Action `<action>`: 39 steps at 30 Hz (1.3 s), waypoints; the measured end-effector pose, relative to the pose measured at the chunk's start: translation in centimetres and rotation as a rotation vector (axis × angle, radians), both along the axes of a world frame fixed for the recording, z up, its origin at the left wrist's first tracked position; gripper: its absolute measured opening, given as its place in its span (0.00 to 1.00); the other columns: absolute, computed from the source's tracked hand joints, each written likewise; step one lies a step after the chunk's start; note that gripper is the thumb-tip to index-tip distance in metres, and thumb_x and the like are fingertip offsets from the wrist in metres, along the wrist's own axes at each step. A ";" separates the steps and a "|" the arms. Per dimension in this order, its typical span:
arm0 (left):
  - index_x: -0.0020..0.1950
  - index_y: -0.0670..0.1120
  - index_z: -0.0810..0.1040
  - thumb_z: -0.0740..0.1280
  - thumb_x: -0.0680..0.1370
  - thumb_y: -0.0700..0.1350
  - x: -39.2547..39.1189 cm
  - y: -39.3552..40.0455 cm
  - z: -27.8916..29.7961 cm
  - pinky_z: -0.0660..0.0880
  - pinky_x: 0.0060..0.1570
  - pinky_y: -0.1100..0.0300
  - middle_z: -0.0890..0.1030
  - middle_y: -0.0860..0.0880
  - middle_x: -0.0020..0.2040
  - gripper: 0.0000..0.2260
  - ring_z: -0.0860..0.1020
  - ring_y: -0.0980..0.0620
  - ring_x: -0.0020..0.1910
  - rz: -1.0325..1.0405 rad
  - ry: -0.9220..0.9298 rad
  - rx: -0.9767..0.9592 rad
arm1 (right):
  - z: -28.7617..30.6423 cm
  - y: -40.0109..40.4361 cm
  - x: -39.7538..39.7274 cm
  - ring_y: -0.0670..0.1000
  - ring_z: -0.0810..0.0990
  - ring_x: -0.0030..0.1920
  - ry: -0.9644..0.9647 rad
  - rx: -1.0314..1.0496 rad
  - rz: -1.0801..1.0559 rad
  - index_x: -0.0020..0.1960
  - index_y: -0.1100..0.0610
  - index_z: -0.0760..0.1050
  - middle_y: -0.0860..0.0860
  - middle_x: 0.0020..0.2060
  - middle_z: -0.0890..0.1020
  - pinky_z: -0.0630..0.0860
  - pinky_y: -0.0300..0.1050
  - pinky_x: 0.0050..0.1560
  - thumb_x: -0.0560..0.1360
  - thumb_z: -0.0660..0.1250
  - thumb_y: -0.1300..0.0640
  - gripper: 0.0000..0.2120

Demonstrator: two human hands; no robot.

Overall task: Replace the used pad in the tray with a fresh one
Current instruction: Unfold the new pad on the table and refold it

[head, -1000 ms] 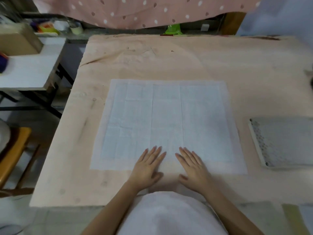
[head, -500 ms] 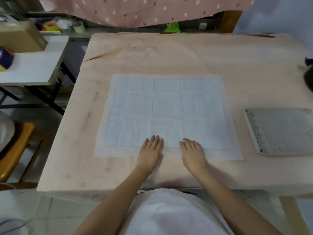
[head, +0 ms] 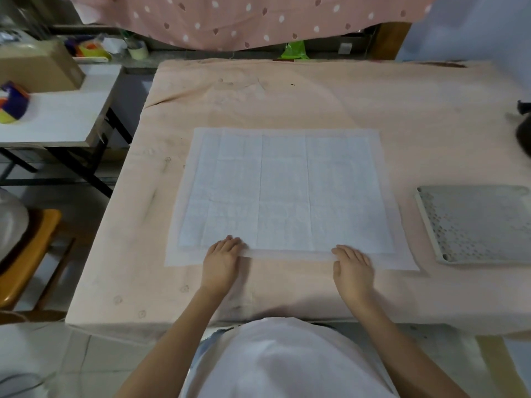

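A large white pad lies spread flat on the pink-covered table, its fold creases showing. My left hand and my right hand sit apart on the pad's near edge, fingers curled over the border. Each hand grips that edge, and the strip of border between them is raised off the cloth. A grey perforated tray lies on the table to the right of the pad, apart from it and untouched.
A dark object sits at the table's right edge. To the left stands a white side table with a cardboard box, and below it an orange chair. A pink dotted cloth hangs behind.
My hands were flat and close together on the pad's near middle. They have slid apart along the near edge and curled onto it, lifting the border.
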State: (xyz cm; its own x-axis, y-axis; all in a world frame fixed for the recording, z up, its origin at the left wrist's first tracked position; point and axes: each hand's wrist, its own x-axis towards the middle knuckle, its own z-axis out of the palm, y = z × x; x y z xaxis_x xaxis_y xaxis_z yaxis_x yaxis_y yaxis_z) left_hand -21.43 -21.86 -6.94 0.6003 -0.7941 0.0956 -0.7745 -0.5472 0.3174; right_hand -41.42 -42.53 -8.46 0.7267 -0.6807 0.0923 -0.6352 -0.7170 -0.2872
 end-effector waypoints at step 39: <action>0.56 0.34 0.76 0.65 0.73 0.37 14.2 -13.3 -1.5 0.70 0.60 0.43 0.79 0.35 0.52 0.13 0.76 0.35 0.53 0.274 -0.091 0.112 | -0.3 -12.4 13.6 0.59 0.69 0.70 -0.069 -0.116 -0.002 0.66 0.66 0.72 0.61 0.67 0.73 0.61 0.57 0.72 0.75 0.63 0.66 0.20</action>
